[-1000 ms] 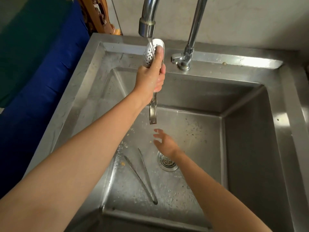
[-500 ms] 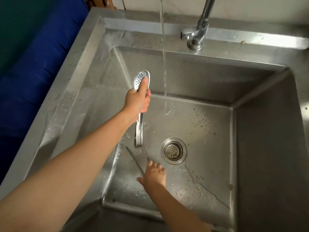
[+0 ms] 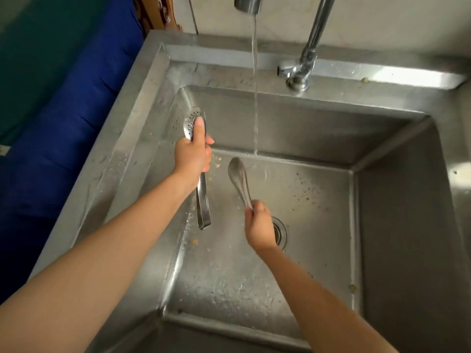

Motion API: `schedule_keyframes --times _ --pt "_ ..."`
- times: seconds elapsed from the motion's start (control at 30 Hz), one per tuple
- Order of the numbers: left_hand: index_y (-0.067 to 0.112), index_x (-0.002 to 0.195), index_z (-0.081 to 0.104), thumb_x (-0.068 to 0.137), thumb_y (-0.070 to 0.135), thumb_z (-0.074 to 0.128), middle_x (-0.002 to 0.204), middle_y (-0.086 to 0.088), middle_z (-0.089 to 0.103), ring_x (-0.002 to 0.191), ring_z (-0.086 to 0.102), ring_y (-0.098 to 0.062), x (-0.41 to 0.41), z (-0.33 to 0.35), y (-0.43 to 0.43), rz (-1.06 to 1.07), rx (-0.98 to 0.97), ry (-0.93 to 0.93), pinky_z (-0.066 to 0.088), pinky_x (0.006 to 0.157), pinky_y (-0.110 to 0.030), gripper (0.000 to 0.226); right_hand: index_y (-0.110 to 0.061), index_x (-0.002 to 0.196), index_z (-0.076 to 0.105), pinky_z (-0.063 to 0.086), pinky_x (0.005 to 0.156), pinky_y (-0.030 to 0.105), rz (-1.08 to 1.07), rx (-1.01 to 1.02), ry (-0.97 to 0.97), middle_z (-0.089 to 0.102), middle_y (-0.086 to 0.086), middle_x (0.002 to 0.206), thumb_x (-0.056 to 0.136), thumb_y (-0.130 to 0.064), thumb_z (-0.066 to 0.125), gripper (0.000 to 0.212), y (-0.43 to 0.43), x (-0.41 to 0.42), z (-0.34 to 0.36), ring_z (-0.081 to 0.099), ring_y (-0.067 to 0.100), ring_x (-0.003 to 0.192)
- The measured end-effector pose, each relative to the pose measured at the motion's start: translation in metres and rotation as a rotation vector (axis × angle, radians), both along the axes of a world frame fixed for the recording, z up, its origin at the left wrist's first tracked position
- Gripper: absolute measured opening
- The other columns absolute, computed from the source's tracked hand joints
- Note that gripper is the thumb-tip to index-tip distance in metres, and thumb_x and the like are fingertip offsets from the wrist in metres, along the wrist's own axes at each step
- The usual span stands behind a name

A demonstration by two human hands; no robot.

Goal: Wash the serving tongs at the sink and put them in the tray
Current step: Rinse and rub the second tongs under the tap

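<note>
item: stainless sink (image 3: 382, 154), deep basin, floor speckled with food scraps and wet. drain (image 3: 280, 233) near the middle, partly behind the right wrist.

item: tap (image 3: 303, 57) at the back rim, spout high at the top edge; a thin stream of water (image 3: 254, 98) falls to the far end of the basin floor.

item: perforated tongs (image 3: 201, 174), slotted spoon-shaped head up, arms closed together and hanging down inside the basin at its left side, clear of the floor. held in the left hand (image 3: 193, 159); grip wrapped fully round the upper arms, thumb laid along the head. they sit left of the stream, not under it.

item: second tongs (image 3: 238, 179), plain rounded head, blurred. held by the right hand (image 3: 258, 225); grip narrow, fingertips pinched round the lower end, head pointing up and toward the stream, just beside it and not clearly in it.

item: blue cloth (image 3: 76, 110) left of the sink, beyond the rim.

item: tray, not in view.

status, judged: mid-task. both pairs are up off the basin floor and in hand, water running. the perforated pair looks wet, and whether it is fully rinsed cannot be told. the plain pair appears about to be rinsed. left to do: finish rinsing, shake off, carry both to the tray, wherever it stands.
</note>
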State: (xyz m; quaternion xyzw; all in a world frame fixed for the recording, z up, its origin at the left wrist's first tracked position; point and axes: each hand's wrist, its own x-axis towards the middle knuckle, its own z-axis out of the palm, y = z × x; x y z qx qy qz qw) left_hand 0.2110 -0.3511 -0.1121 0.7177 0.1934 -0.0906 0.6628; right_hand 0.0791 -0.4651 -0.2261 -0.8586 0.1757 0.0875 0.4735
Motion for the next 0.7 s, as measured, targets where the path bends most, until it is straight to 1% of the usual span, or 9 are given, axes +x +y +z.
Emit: schedule_keyframes --times 0.07,0.17,0.27,0.33,0.4,0.5,0.57,0.63,0.7 --pt "0.016 0.065 0.048 0.090 0.054 0.040 0.036 0.010 0.035 0.029 0.025 -0.007 0.004 0.011 -0.001 0.005 0.006 -0.028 0.018 0.035 -0.013 0.046 -0.009 0.087 0.051 0.034 0.062 0.026 -0.076 0.157 -0.041 0.053 0.011 0.080 0.097 -0.018 0.041 0.017 -0.011 0.021 0.033 0.046 0.019 0.067" --pt "0.016 0.073 0.049 0.093 0.048 0.040 0.052 0.002 0.039 0.032 0.031 -0.007 0.010 0.023 -0.002 -0.014 -0.051 0.008 0.025 0.035 -0.016 0.039 -0.015 0.072 0.048 0.036 0.048 0.015 -0.154 0.387 -0.097 0.048 -0.002 0.063 0.096 -0.018 0.044 0.025 -0.023 0.042 0.081 0.042 0.003 0.050" --pt "0.017 0.076 0.049 0.092 0.041 0.047 0.055 0.001 0.043 0.038 0.038 -0.009 0.014 0.036 -0.008 -0.037 -0.293 0.146 0.032 0.036 -0.017 0.030 -0.016 0.066 0.045 0.033 0.048 0.018 -0.165 0.462 -0.159 0.043 -0.004 0.057 0.094 -0.019 0.047 0.029 -0.032 0.052 0.121 0.036 0.006 0.050" --pt "0.018 0.080 0.052 0.089 0.044 0.052 0.054 0.003 0.048 0.043 0.043 -0.010 0.014 0.040 -0.018 -0.081 -0.425 0.212 0.036 0.039 -0.018 0.027 -0.016 0.065 0.045 0.032 0.049 0.020 -0.150 0.466 -0.184 0.043 -0.001 0.058 0.094 -0.020 0.048 0.029 -0.035 0.055 0.141 0.036 0.011 0.054" --pt "0.019 0.086 0.059 0.086 0.052 0.050 0.059 0.002 0.053 0.050 0.050 -0.011 0.014 0.043 -0.030 -0.154 -0.475 0.216 0.042 0.045 -0.022 0.034 -0.015 0.065 0.047 0.032 0.047 0.017 -0.124 0.424 -0.206 0.044 0.000 0.058 0.094 -0.020 0.047 0.030 -0.038 0.056 0.155 0.036 0.010 0.052" --pt "0.018 0.107 0.065 0.079 0.071 0.037 0.090 -0.002 0.072 0.080 0.068 -0.016 0.017 0.048 -0.045 -0.279 -0.502 0.206 0.053 0.070 -0.027 0.066 -0.012 0.063 0.046 0.030 0.048 0.017 -0.063 0.270 -0.235 0.044 0.002 0.059 0.095 -0.020 0.046 0.033 -0.043 0.055 0.164 0.036 0.010 0.052" --pt "0.019 0.120 0.060 0.067 0.080 0.033 0.112 -0.003 0.070 0.103 0.065 -0.017 0.020 0.050 -0.052 -0.316 -0.517 0.204 0.051 0.087 -0.034 0.085 -0.007 0.066 0.048 0.031 0.054 0.023 -0.047 0.192 -0.236 0.047 0.004 0.063 0.095 -0.019 0.045 0.032 -0.046 0.051 0.164 0.039 0.013 0.058" --pt "0.021 0.122 0.058 0.056 0.084 0.036 0.119 -0.003 0.067 0.109 0.062 -0.018 0.021 0.051 -0.058 -0.318 -0.512 0.219 0.049 0.090 -0.036 0.094 -0.003 0.070 0.050 0.033 0.058 0.026 -0.054 0.150 -0.237 0.049 0.005 0.067 0.095 -0.019 0.045 0.030 -0.051 0.047 0.162 0.042 0.015 0.062" --pt "0.023 0.118 0.060 0.054 0.083 0.038 0.116 -0.001 0.068 0.105 0.064 -0.014 0.021 0.048 -0.062 -0.328 -0.500 0.215 0.050 0.084 -0.033 0.090 0.000 0.072 0.049 0.032 0.060 0.028 -0.059 0.136 -0.240 0.049 0.007 0.068 0.096 -0.018 0.044 0.030 -0.053 0.044 0.162 0.041 0.017 0.063"
